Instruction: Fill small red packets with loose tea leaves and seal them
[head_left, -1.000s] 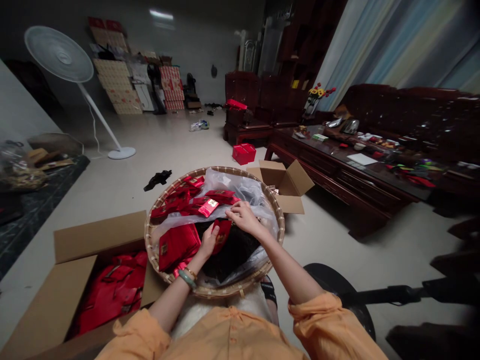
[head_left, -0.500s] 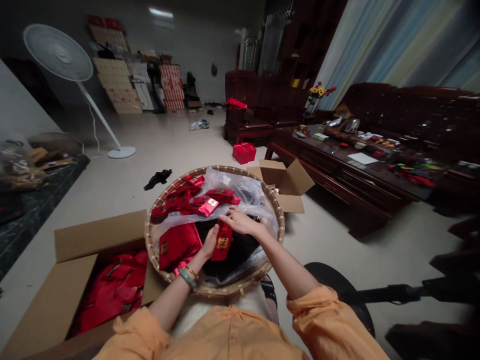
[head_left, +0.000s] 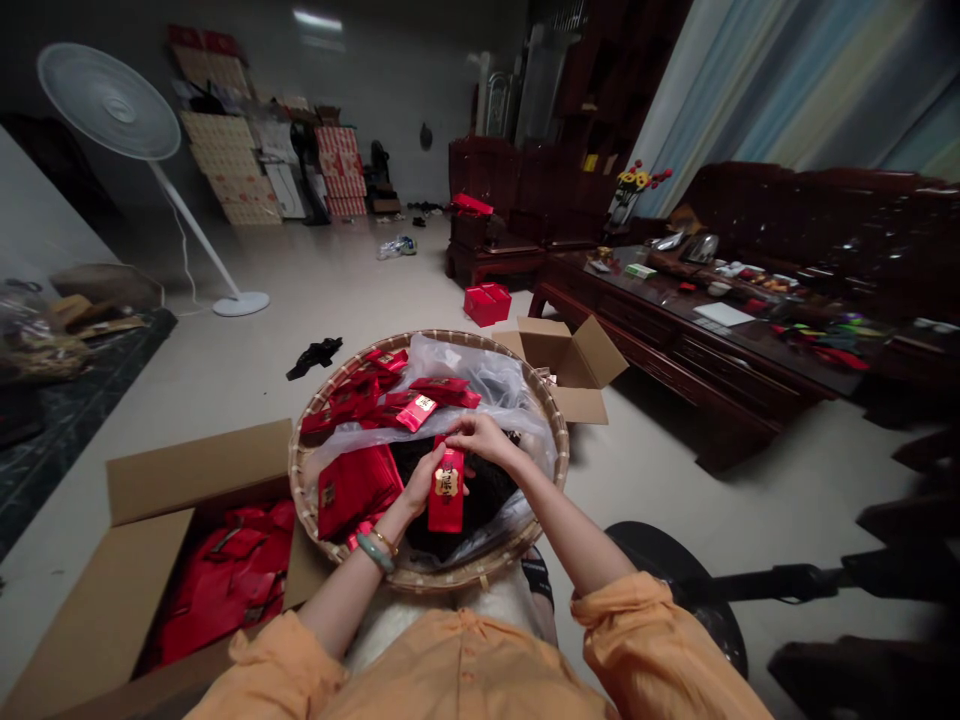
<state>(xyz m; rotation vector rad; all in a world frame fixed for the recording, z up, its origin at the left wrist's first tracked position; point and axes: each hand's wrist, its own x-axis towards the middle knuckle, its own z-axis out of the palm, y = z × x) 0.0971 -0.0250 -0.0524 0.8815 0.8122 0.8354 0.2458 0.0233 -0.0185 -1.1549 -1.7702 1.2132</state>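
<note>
In my left hand (head_left: 422, 484) is a red packet (head_left: 448, 505) with a gold label, its fingers wrapped around the left side and behind. My right hand (head_left: 480, 437) pinches the packet's top edge. Both hands are over a round woven bamboo basket (head_left: 298, 478). Below the packet lies a heap of dark loose material (head_left: 491, 490), looking like dried tea leaves, on clear plastic sheeting (head_left: 517, 385). Flat red packets (head_left: 358, 488) are stacked at the basket's left. Several fuller red packets (head_left: 360, 395) lie on the plastic at the far side.
An open carton (head_left: 142, 570) of red packets stands at the left. Another open carton (head_left: 592, 360) sits behind the basket, near a red box (head_left: 487, 303). A dark wooden table (head_left: 675, 320) is at the right, a white fan (head_left: 240, 303) at the left, a black round base (head_left: 675, 590) near my right elbow.
The packet has turned more upright, its label now facing me more squarely. My right fingers have drawn together at its top edge, and left fingertips show at its right side.
</note>
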